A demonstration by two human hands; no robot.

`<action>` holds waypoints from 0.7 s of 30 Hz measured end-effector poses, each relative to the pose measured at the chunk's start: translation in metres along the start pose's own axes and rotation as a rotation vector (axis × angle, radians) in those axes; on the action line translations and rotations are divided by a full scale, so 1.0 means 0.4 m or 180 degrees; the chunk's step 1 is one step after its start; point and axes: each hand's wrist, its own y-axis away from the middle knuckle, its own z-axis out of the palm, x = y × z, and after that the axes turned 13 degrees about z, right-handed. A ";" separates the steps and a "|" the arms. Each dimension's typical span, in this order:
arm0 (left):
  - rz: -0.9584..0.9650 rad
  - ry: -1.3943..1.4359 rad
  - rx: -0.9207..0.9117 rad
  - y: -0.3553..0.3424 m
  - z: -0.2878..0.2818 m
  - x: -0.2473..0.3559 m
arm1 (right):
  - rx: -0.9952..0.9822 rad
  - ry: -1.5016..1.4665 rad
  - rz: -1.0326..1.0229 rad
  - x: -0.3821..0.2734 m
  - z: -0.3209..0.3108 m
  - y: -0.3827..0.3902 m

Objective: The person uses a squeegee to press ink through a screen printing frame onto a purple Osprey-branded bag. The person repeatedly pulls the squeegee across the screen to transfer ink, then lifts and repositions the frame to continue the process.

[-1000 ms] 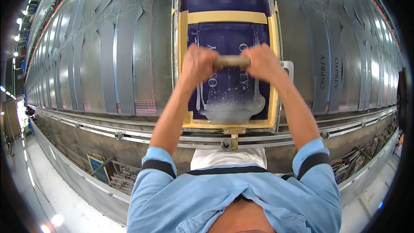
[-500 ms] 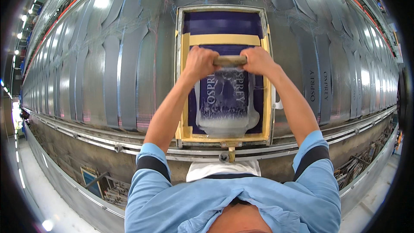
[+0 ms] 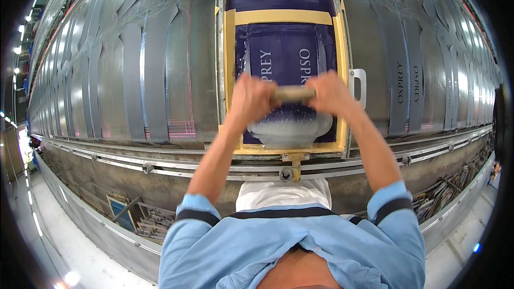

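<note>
My left hand (image 3: 252,98) and my right hand (image 3: 331,92) are both closed around the ends of a wooden-handled squeegee (image 3: 293,93). It lies crosswise over a screen-printing frame (image 3: 220,48) with a dark purple mesh (image 3: 281,37) edged in yellow tape (image 3: 286,17). Pale lettering runs lengthwise on the mesh, partly covered by my hands. Whitish ink (image 3: 289,134) is pooled on the near side of the squeegee, with smears along both sides of the mesh. The squeegee's blade is hidden beneath the handle, and motion blurs both hands.
Grey cut pieces (image 3: 131,75) lie in rows on the long metal table (image 3: 206,75), some to the right bearing dark lettering. A white handle (image 3: 360,88) sticks out at the frame's right side. Metal rails (image 3: 176,168) run along the near edge; stored frames (image 3: 152,225) lean below.
Both hands have pulled the squeegee toward me across the mesh, uncovering its far part. The whole scene sits a little higher in the picture as the view has shifted.
</note>
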 end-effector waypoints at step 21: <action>-0.0112 -0.0537 0.0002 -0.381 -0.132 -0.259 | 0.0177 -0.0027 0.0268 0.117 -0.233 -0.406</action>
